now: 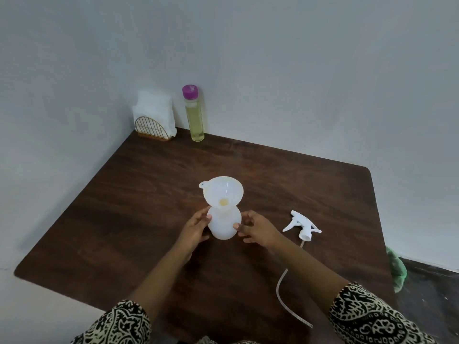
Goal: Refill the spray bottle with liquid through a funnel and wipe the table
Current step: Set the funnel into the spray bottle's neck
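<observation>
**Both hands on the funnel-topped bottle**

Dark wooden table (285, 175), pushed into a wall corner. Near its middle, upright with the top off, a white spray bottle (223, 227). Gripped from 9 o'clock by the left hand (196, 227), fingers curled round the side. Held from 3 o'clock by the right hand (255, 230), thumb and curled fingertips against the plastic. Seated in the bottle's neck, a white funnel (223, 189), bowl leaning toward 12 o'clock, with a yellowish spot at its bottom.

At 11 o'clock on the far edge, a tall clear bottle (194, 115) of pale yellow liquid, purple cap on. Just beside it toward 9 o'clock, a wire holder (152, 129) stuffed with white napkins (152, 105).

At 3 o'clock from the spray bottle, lying on its side near the right hand, the white trigger head (301, 225), thin tube (282, 289) trailing toward 6 o'clock. Off the table's edge at 4 o'clock, a green bundle (397, 269), partly hidden.
</observation>
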